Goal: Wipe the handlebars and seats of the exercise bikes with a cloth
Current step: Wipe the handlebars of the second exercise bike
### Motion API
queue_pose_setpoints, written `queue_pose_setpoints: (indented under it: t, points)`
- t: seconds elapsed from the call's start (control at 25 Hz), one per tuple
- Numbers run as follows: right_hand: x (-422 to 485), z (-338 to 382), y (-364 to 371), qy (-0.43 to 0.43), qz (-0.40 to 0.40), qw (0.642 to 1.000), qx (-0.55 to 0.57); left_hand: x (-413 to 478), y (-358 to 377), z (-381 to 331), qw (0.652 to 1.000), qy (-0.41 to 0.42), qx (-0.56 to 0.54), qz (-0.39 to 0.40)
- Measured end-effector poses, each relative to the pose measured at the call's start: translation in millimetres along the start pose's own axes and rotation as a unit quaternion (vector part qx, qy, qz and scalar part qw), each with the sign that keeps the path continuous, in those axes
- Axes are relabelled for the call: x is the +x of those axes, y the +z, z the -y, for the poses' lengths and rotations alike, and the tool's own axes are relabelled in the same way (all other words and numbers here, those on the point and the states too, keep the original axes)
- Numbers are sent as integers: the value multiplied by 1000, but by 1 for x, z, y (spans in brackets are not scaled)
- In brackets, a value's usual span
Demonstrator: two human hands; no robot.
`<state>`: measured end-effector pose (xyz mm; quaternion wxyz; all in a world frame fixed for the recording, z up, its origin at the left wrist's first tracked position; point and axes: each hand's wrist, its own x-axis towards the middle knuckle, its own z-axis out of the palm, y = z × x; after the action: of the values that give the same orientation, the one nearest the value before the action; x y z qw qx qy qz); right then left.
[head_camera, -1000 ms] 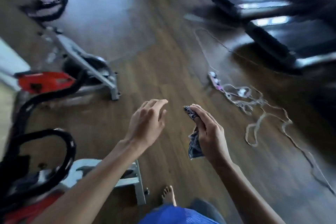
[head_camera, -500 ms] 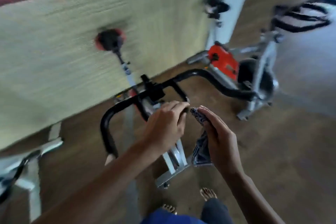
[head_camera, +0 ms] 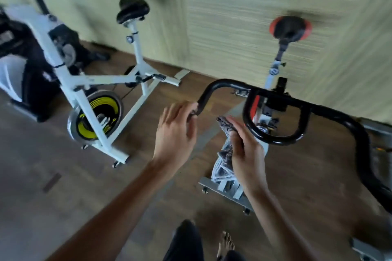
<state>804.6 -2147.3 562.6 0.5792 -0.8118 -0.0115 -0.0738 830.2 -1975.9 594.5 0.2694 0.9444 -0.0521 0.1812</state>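
While the right hand (head_camera: 244, 148) pinches the cloth (head_camera: 226, 154) between thumb and fingers, the grey patterned fabric hangs from it in the centre of the frame. It is bunched at the top and loose below, just left of the inner loop of the black handlebars (head_camera: 275, 93). It is not yet wiping the bar, and I cannot tell whether its top edge brushes the loop. The left hand (head_camera: 176, 133) reaches for the left end of those handlebars, its fingers (head_camera: 192, 110) released and lightly bent. Their tips are at the bar's end rather than wrapped round it. That placing reads as a steadying hold in the making: 1 hand to fix the bar, the other free to run the cloth along it. Gripping the cloth by a gathered corner leaves a pad of fabric ready to fold over the tube.

This bike's red-rimmed seat (head_camera: 289, 27) stands at the upper right, beyond the bars, against the pale wall (head_camera: 233, 17). To the left are 2 more machines. One is a white bike (head_camera: 70, 78) with a yellow-marked flywheel (head_camera: 96, 116) and a black saddle (head_camera: 132, 9). The other is a dark bike (head_camera: 36, 74) at the left edge, partly cut off. By my judgement the wipe starts at the left grip, with every seat left to do. A bare foot (head_camera: 226, 243) shows on the wooden floor (head_camera: 53, 176) at the bottom.
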Motion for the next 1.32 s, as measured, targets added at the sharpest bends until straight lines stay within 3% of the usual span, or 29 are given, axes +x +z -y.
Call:
queue_pose_setpoints:
  t: [0.12, 0.32, 0.4, 0.56, 0.92, 1.32]
  points:
    - [11, -10, 27, -17, 36, 999, 34, -16, 15, 26, 995, -86, -42, -31]
    - [25, -13, 69, -114, -1, 992, 59, -20, 29, 28, 982, -138, -119, -43]
    - [27, -19, 89, -161, 30, 984, 65, -19, 29, 24, 972, -170, -153, -51]
    - [36, -35, 109, -174, 77, 978, 87, -21, 33, 16, 955, -220, -173, -96]
    - [76, -68, 112, -314, 101, 943, 50, -24, 62, 8, 939, -244, -182, -160]
    - [100, -102, 122, -270, 77, 951, 133, -34, 64, 17, 962, -197, -99, -163]
